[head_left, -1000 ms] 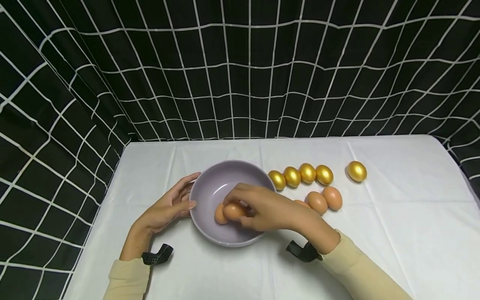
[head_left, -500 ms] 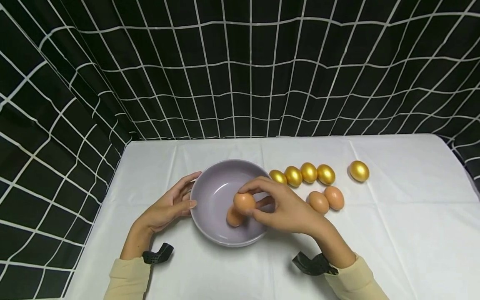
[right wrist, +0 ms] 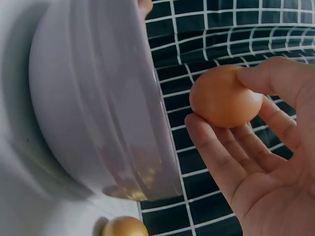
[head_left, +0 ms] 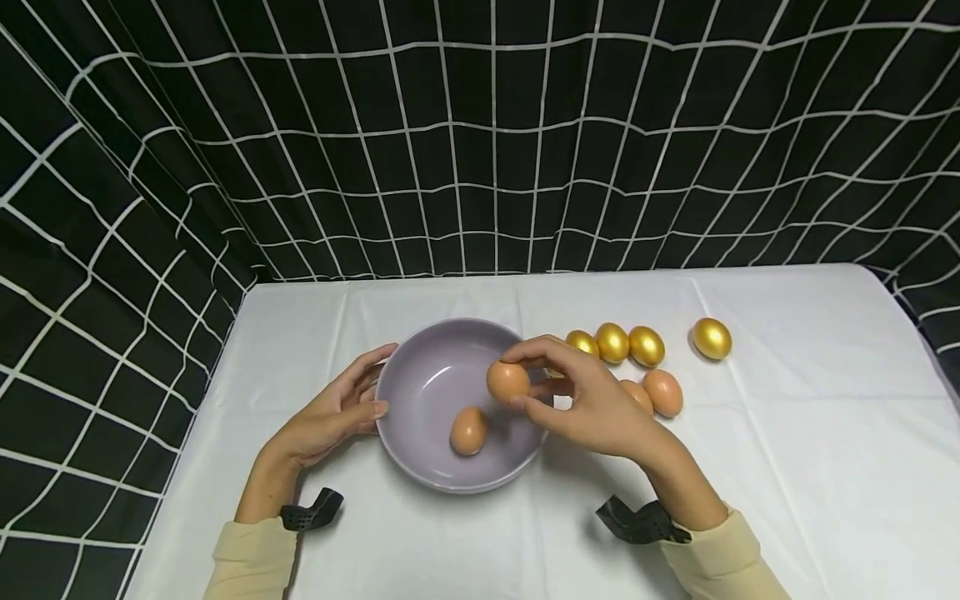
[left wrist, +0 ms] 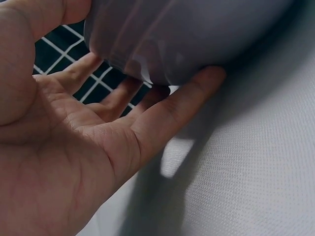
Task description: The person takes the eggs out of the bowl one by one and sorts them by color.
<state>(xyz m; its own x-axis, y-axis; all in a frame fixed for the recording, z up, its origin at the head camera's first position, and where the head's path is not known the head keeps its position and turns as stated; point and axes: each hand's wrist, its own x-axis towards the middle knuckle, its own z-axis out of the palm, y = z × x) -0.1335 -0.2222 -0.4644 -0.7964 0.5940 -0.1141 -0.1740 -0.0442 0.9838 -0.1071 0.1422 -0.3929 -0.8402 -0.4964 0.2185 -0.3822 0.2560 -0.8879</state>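
Note:
My left hand (head_left: 330, 421) holds the side of a pale purple bowl (head_left: 420, 362), its thumb at the rim; the left wrist view shows its fingers against the bowl's outer wall (left wrist: 162, 39). Over the bowl's right part, my right hand (head_left: 592, 404) pinches a brown egg (head_left: 507, 381) between thumb and fingertips. That egg (right wrist: 224, 96) is raised above rim height in the right wrist view. A second brown egg (head_left: 468, 431) lies inside, on the bowl's bottom.
Right of the bowl, several golden eggs (head_left: 612, 342) form a row, partly hidden by my right hand. Another golden egg (head_left: 712, 338) lies apart at the right. Two brown eggs (head_left: 663, 392) sit in front of the row. A black grid-patterned curtain (head_left: 480, 150) stands behind the white-covered table (head_left: 795, 400).
My right hand has lifted the brown egg from low in the bowl, up and to the right. The other egg in the bowl has shifted slightly right. My left hand stays put.

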